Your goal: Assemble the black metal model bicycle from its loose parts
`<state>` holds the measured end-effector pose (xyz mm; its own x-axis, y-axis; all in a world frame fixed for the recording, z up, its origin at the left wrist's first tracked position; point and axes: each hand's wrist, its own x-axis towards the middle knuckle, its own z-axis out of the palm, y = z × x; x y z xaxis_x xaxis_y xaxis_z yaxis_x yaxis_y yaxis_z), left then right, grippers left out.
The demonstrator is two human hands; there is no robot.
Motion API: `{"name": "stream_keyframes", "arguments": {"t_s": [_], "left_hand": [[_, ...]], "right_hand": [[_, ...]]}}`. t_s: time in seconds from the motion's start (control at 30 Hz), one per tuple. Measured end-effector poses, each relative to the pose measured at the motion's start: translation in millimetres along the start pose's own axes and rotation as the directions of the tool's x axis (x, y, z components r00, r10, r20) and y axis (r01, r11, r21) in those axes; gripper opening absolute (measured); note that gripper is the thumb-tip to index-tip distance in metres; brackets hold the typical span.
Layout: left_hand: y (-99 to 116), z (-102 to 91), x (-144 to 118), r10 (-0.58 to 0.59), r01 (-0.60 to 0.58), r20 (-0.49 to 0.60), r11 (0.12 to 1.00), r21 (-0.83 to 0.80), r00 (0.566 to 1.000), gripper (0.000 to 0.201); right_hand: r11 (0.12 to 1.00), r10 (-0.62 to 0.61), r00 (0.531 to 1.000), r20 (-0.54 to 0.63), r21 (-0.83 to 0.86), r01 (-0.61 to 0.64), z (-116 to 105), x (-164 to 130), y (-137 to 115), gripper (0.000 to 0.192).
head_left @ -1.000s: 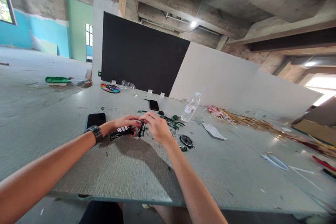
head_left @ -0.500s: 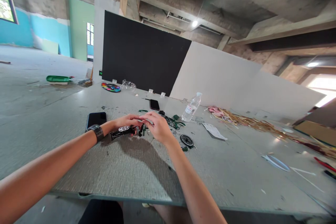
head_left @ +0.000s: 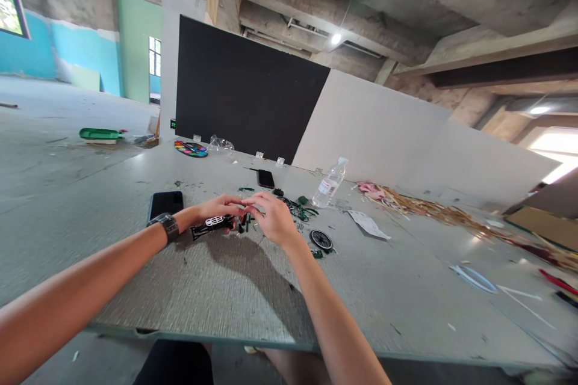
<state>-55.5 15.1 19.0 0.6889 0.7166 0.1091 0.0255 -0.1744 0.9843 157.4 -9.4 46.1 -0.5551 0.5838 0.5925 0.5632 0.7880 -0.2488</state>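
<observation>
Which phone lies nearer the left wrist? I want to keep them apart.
The larger phone, just beyond the watch, beside the left hand. The smaller phone lies farther back, towards the bottle.

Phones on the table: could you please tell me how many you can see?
2: one phone lies beyond the left wrist; another phone lies farther back, left of the bottle. Clutter may hide others.

A bare, unfinished hall used as a craft workshop.

Rough concrete beams (head_left: 343, 6) run overhead, the dusty grey floor (head_left: 49, 150) lies open, and the far walls carry unfinished turquoise and green paint (head_left: 90, 60). A wide grey worktable (head_left: 217, 295) holds a round multicoloured paint palette (head_left: 191, 149), small black and green plastic model parts (head_left: 298, 212), a heap of tan straw-like strips (head_left: 428, 209) and a clear plastic water bottle (head_left: 329, 183).
</observation>
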Motion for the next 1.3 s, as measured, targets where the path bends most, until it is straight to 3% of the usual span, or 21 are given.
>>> {"name": "stream_keyframes", "arguments": {"t_s": [0.47,0.7,0.97,1.17,1.3], "left_hand": [[1,4.3,-2,0.011,-0.01,-0.047,1.0,0.013,0.999,0.043],[3,6.2,-1,0.02,-0.019,-0.06,1.0,0.004,0.998,0.04],[-5,2.1,2,0.034,-0.035,-0.063,0.999,-0.01,0.997,0.042],[-7,2.0,3,0.034,-0.035,-0.065,0.999,-0.004,0.997,0.054],[-6,1.7,2,0.039,-0.039,-0.044,0.999,0.016,0.998,0.054]], "right_hand": [[0.991,0.025,1.0,-0.002,-0.129,-0.025,8,-5,2,0.024],[0.996,0.004,1.0,-0.019,-0.085,-0.006,10,-6,5,0.025],[0.994,0.007,0.999,0.038,-0.11,-0.003,12,-8,10,0.028],[0.996,0.086,0.991,-0.102,0.004,-0.086,16,-10,16,0.025],[0.995,0.078,0.991,-0.113,0.074,-0.07,15,-9,16,0.02]]}}
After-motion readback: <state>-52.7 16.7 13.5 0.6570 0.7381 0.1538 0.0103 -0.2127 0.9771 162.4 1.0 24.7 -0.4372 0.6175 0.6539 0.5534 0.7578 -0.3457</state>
